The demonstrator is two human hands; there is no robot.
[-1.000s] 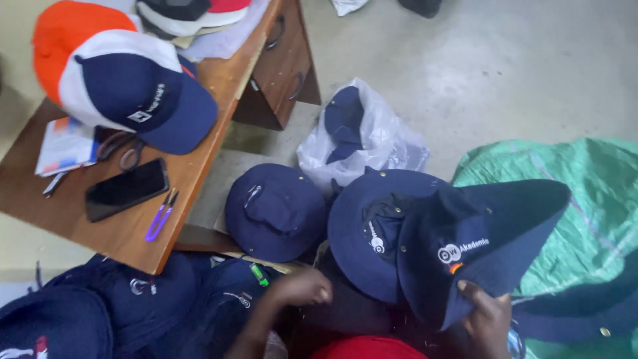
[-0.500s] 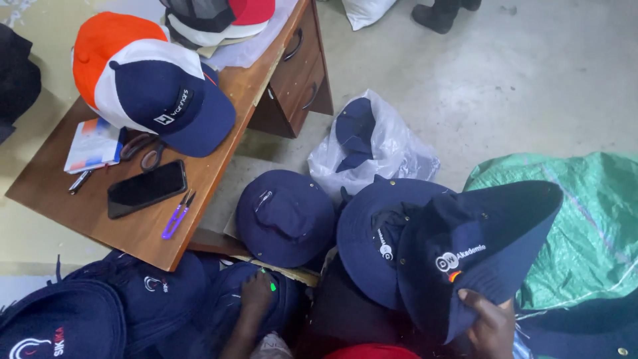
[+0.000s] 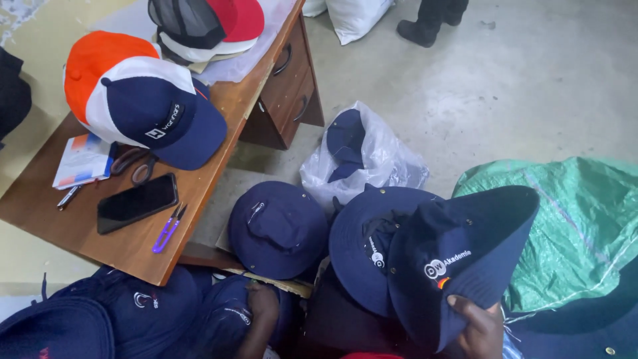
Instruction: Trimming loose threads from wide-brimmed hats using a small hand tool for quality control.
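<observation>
Holding, right hand: the right hand (image 3: 480,326) is closed on the brim of a navy bucket hat (image 3: 458,259), thumb on top of the brim edge, the hat tilted up so its logo side faces the camera, seemingly for a look at the stitching
Reaching, left hand: the left hand (image 3: 261,300) is low at the bottom edge, resting on a pile of navy caps (image 3: 166,312); fingers curl down into the fabric, but whether they grip a cap I cannot tell
Hat in hand, place: over the lap, in front of and partly covering a second navy bucket hat (image 3: 362,239) lying crown-down, inside showing
Third bucket hat: a further one (image 3: 276,229) sits crown-up just left of these, on what looks like a cardboard edge near the desk corner
Plastic bag: a clear bag (image 3: 372,156) on the concrete floor holds another navy hat, likely stock kept clean
Green sack: a woven green sheet (image 3: 578,226) lies at the right, just beside the held hat
Desk: a wooden desk (image 3: 219,100) carries an orange, white and navy cap (image 3: 143,106), a stack of red and mesh caps (image 3: 206,26), a dark phone (image 3: 136,203), scissors (image 3: 133,166) and purple thread snips (image 3: 169,226), tools within reach of the left side
Other person: dark boots (image 3: 432,20) stand at the top, well apart
</observation>
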